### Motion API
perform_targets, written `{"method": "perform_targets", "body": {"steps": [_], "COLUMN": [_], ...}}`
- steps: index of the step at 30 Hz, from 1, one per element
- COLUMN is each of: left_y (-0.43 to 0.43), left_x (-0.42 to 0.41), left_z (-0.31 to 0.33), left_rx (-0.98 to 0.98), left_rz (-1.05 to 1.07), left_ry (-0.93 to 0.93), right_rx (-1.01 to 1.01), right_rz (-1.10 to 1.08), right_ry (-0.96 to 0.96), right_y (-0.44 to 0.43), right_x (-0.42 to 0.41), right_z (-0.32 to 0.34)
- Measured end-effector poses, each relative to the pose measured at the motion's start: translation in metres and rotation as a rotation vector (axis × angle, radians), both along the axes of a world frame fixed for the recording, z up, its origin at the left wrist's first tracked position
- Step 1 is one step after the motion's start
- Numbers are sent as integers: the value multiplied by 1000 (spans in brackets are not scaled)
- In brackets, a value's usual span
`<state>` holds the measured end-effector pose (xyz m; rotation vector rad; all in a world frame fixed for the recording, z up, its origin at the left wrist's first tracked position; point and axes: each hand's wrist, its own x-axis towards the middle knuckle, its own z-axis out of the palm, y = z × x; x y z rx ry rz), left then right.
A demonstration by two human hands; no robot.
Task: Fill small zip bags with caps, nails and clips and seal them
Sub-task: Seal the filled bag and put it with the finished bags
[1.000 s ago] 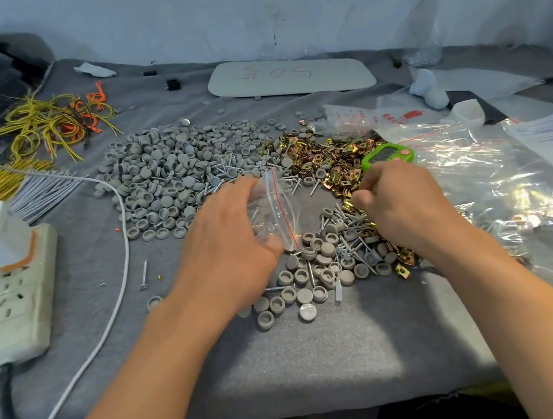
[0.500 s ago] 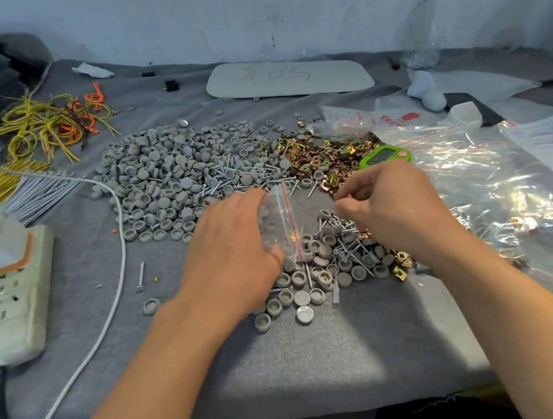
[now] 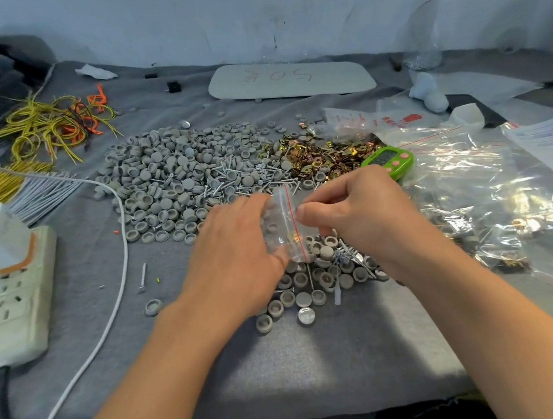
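A small clear zip bag (image 3: 286, 229) with a red seal strip is held upright by my left hand (image 3: 234, 248), with grey caps and something gold visible inside it. My right hand (image 3: 358, 213) is pinched at the bag's red-edged mouth; what its fingers hold is hidden. Under both hands lies a small heap of grey caps (image 3: 308, 288) mixed with nails. Farther back spreads a large pile of grey caps (image 3: 174, 172), a band of nails (image 3: 230, 183) and a heap of gold clips (image 3: 324, 155).
A white power strip (image 3: 12, 294) with a plug and white cable (image 3: 115, 262) lies at the left. Yellow and orange wires (image 3: 52, 128) sit back left. A green timer (image 3: 386, 159), large clear plastic bags (image 3: 493, 191) and papers fill the right. A grey board (image 3: 291, 78) lies behind.
My right hand has moved left from the clip and nail heap to the mouth of the bag. My left hand has kept hold of the bag and tilted it slightly.
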<state>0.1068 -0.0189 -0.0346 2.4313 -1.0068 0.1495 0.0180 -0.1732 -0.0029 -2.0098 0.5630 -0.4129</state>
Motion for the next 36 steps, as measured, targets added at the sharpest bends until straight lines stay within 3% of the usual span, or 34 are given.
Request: {"method": "perform_targets", "body": {"steps": [4, 10, 16, 19, 24, 28, 31, 32, 35, 36], "left_y": [-1, -3, 1, 0, 0, 3, 12, 12, 7, 5], "left_x": [-1, -4, -3, -5, -3, 3, 16, 18, 17, 18], "left_z": [3, 6, 13, 16, 22, 34, 41, 40, 30, 29], "left_rx": [-89, -137, -168, -216, -391, -650, -946, -959, -727, -720], "left_rz": [0, -43, -48, -87, -111, -61, 46, 96, 258, 236], "left_ry": [56, 84, 224, 374, 693, 1079, 1345, 1288, 670, 619], "right_rx": [-53, -65, -59, -26, 342, 633, 646, 631, 584, 572], "right_rz": [-15, 230, 77, 33, -97, -159, -147, -138, -119, -117], "right_ry": [-7, 20, -89, -155, -308, -193, -174, -175, -166, -164], "right_y": [1, 12, 1, 3, -2, -9, -7, -6, -6, -5], "right_x": [3, 4, 2, 4, -1, -3, -3, -3, -5, -5], "right_z": [0, 3, 2, 2, 15, 19, 18, 17, 15, 15]}}
